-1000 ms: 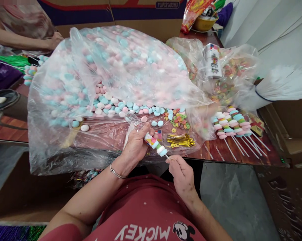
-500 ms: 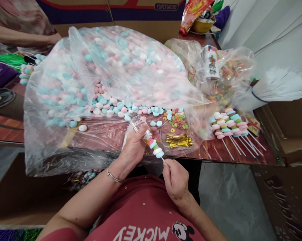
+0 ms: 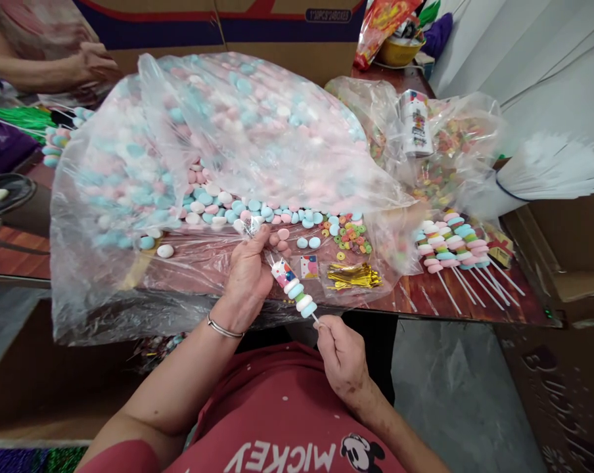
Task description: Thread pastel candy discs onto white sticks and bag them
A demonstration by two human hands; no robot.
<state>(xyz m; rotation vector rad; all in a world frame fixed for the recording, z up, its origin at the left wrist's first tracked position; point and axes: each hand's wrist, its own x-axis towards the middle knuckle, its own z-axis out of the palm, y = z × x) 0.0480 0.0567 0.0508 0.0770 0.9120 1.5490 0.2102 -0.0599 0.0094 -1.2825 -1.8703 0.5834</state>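
marshmallow-and-gummy-ring skewer (image 3: 299,295) sits btwn the two hands, over the table's near edge, long axis tilted approx 11 to 5 o'clock. l hand (image 3: 250,272) is at its 10 o'clock side, curled w/ thumb & fingers gripping the clear printed sleeve (image 3: 283,272) at the skewer's upper end; can't tell how far down the plastic covers the candy. r hand (image 3: 343,355) is at 5 o'clock, pinching the bare white stick (image 3: 315,318) just below the bottom blue marshmallow, fingertips apart from the candy. so stick & sleeve run abt in one line, l hand nearer the candy's top, r hand nearer its bottom

from the skewer: pink marshmallows (image 3: 280,238) near at 11, gummy rings (image 3: 350,233) at 1, gold twist ties (image 3: 353,276) btwn 2 & 3, loaded skewers (image 3: 455,243) well apart at 2, sticks pointing to 5. big clear bag of marshmallows (image 3: 257,125) is beyond, at 11 to 12, & the co-worker's hands (image 3: 97,62) are far off at 10
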